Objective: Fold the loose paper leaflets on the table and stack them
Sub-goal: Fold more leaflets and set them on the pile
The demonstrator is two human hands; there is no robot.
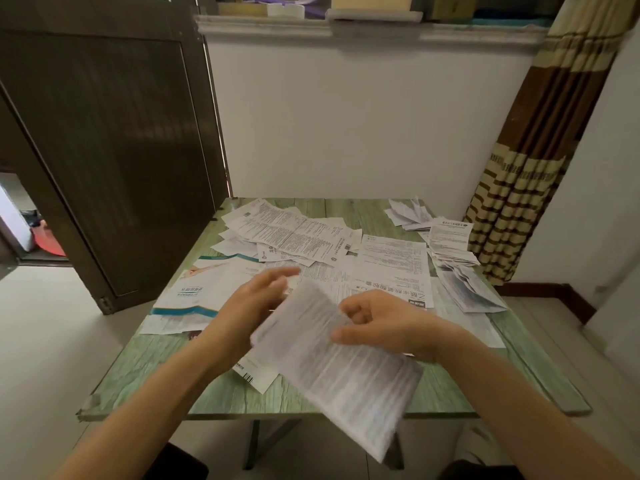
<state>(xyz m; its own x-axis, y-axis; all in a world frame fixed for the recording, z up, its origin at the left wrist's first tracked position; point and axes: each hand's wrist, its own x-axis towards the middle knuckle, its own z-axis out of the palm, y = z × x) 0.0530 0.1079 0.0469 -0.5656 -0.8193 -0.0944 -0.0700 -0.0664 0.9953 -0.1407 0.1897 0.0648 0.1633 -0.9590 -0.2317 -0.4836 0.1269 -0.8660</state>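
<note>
Green wood-grain table [173, 372] fills the lower frame. At centre, the right hand [384, 323] pinches a white printed leaflet [339, 368] with curled fingers. Its text is blurred. The left hand [256, 306], fingers stretched, meets the leaflet's upper edge; grip unclear. Just beyond lies a sheet with a bold Chinese heading [394, 271]. Loose leaflets [294, 233] spread behind, and folded ones [450, 244] are piled at the table's right edge.

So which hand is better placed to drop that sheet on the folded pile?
Probably the right hand: it pinches the sheet, and the folded pile lies on its side. The left hand is open.
</note>
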